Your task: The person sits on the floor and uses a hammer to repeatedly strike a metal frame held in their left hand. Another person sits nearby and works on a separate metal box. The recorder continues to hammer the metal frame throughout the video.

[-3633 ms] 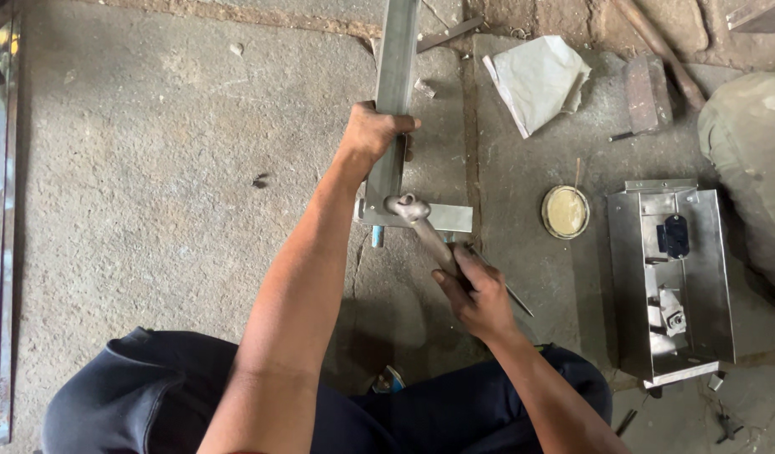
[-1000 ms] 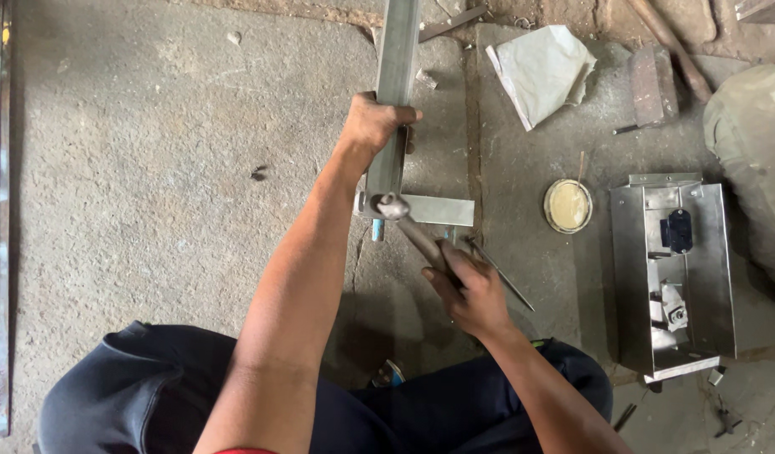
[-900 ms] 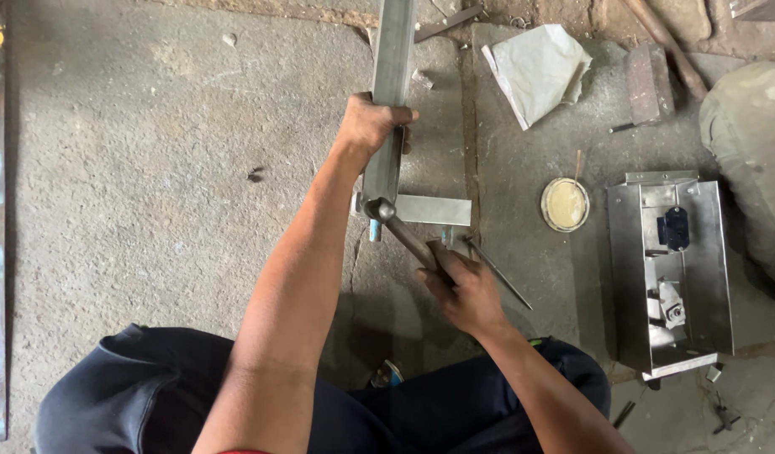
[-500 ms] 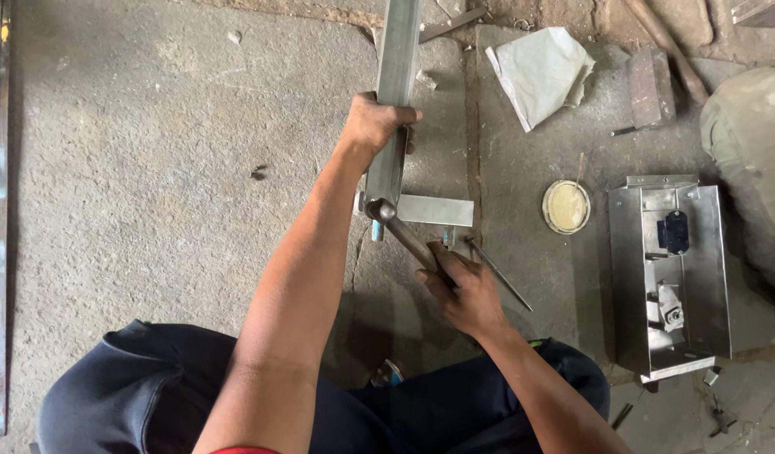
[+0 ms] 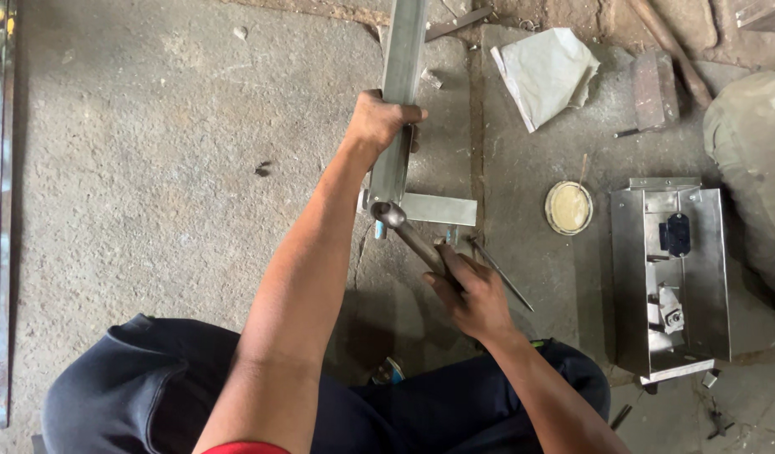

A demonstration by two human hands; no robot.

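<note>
2 hands busy, left hand (image 5: 377, 120) grip closed around steel tube (image 5: 402, 76), right hand (image 5: 471, 290) clasping hammer (image 5: 407, 233) at tube's lower end

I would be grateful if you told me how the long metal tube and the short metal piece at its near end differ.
The long metal tube runs away from the person and out of the top of the view; the short metal piece lies crosswise, pointing right. The left hand grips the tube, whereas no hand holds the short piece. Both are grey metal on the concrete floor, meeting in an L.
</note>
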